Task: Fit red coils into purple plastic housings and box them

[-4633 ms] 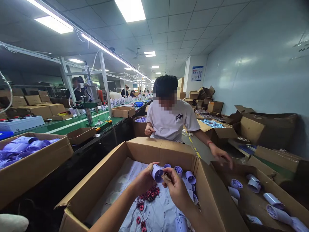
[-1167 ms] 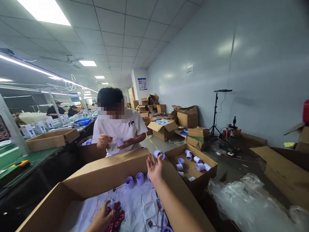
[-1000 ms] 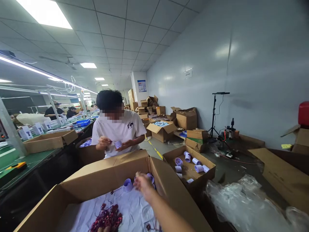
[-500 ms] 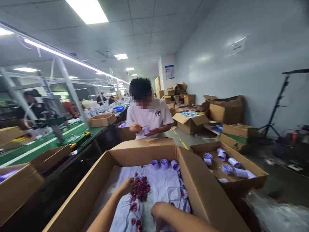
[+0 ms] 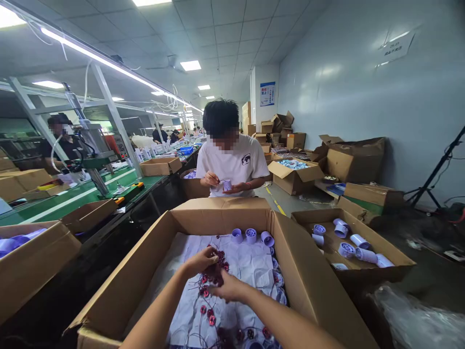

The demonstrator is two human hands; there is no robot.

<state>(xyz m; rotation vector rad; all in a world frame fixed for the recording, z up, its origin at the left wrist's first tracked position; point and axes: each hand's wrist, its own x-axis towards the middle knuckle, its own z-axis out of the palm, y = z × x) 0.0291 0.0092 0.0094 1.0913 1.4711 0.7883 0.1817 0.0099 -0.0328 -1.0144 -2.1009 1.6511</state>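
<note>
A pile of small red round parts with thin dark wires (image 5: 206, 279) lies on white sheeting (image 5: 181, 310) inside a large cardboard box (image 5: 305, 281). My left hand (image 5: 201, 261) is at the pile's far side, its fingers closed around some of the wired parts. From the right, my right hand (image 5: 231, 287) reaches to the same pile, its fingers apart and slightly blurred beside the parts. More red parts are strewn toward me. Purple cylindrical cups (image 5: 251, 236) stand at the box's far end, and several others line its right wall.
Across the box, a person in a white shirt (image 5: 232, 162) holds a purple cup (image 5: 227, 185). A shallow carton (image 5: 392, 278) with purple cups stands at right, clear plastic bags (image 5: 414, 315) below it. A green conveyor line (image 5: 119, 186) runs along the left.
My right hand has moved from the near part of the box up and left to the pile. My left hand stays at the pile, slightly farther away. The camera view has shifted.
</note>
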